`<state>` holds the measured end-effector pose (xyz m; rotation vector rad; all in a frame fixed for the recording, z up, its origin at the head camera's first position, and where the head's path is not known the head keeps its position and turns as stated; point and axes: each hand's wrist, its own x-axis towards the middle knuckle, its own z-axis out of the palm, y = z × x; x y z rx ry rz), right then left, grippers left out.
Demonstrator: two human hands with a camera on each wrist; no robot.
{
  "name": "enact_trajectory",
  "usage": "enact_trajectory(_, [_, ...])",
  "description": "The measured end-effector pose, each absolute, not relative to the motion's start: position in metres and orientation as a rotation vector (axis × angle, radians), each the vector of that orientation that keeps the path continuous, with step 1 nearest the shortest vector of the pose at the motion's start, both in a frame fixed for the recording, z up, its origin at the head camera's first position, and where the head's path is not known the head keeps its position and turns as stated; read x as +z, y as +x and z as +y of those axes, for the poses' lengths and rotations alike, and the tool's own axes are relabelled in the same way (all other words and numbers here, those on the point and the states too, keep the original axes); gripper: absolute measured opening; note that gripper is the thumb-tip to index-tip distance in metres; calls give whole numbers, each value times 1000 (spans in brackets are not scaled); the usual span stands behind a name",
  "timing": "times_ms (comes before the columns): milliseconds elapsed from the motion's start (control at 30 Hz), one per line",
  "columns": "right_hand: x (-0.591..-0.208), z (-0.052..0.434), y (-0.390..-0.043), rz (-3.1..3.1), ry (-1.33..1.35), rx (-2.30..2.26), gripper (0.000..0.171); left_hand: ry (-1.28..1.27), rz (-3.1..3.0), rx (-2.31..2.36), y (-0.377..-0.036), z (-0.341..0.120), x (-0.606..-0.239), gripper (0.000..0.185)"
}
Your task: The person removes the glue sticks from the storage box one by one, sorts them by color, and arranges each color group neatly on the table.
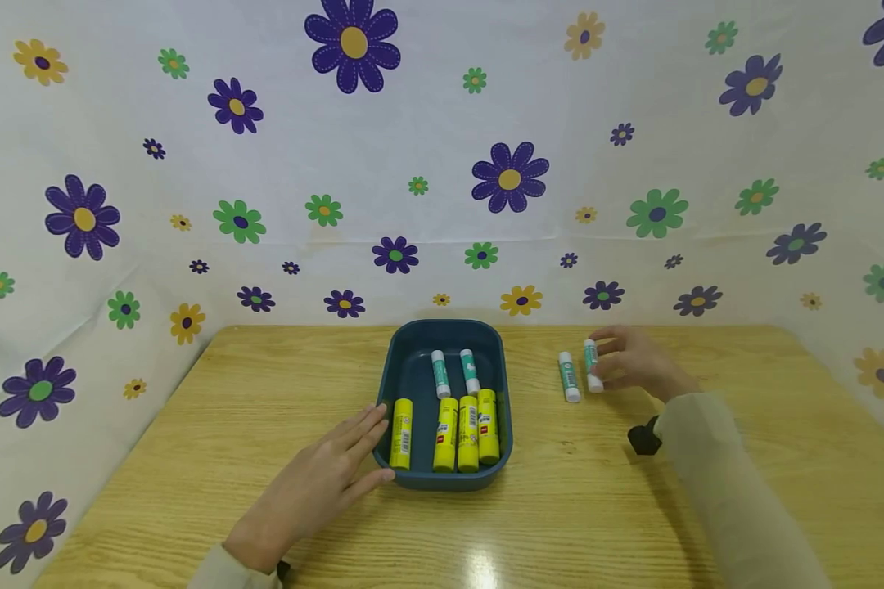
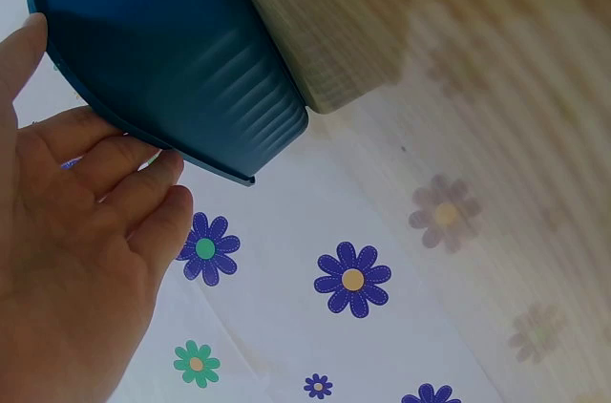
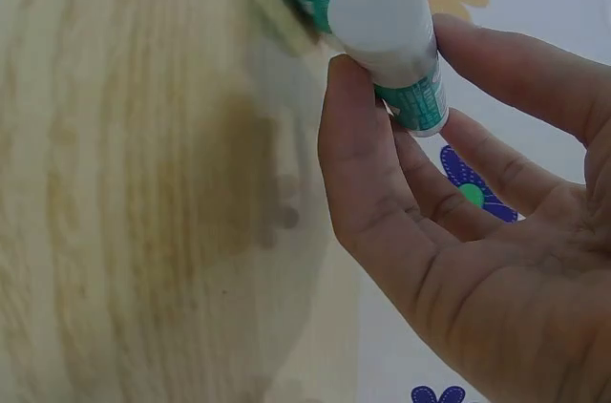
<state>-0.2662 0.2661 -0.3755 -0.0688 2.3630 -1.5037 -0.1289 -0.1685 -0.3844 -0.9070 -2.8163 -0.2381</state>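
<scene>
My right hand (image 1: 633, 364) pinches a small white glue stick (image 3: 406, 50) with a green label between thumb and fingers. A matching glue stick (image 1: 570, 378) lies on the table just left of it. At the left side of a dark blue plastic bin (image 1: 449, 482), my left hand (image 1: 320, 478) rests its extended fingers and thumb along the rim (image 2: 100, 112). Inside the bin, two small white-and-green glue sticks (image 1: 439, 374) lie toward the back. Several larger yellow glue sticks (image 1: 401, 433) lie toward the front, one apart at the left, the others grouped at the right.
The wooden table (image 1: 560, 507) carries the bin near its middle, close to the back edge. A white cloth (image 1: 427, 123) with printed flowers hangs behind and along both sides. A black strap piece (image 1: 644, 438) shows under the right wrist.
</scene>
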Motion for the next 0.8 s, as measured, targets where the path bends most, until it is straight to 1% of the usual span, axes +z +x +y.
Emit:
enact_trajectory(267, [-382, 260, -271, 2392, -23, -1407, 65, -920, -2806, -236, -129, -169, -384, 68])
enact_trajectory(800, [-380, 247, -274, 2416, -16, -1309, 62, -921, -2802, -219, -129, -170, -384, 68])
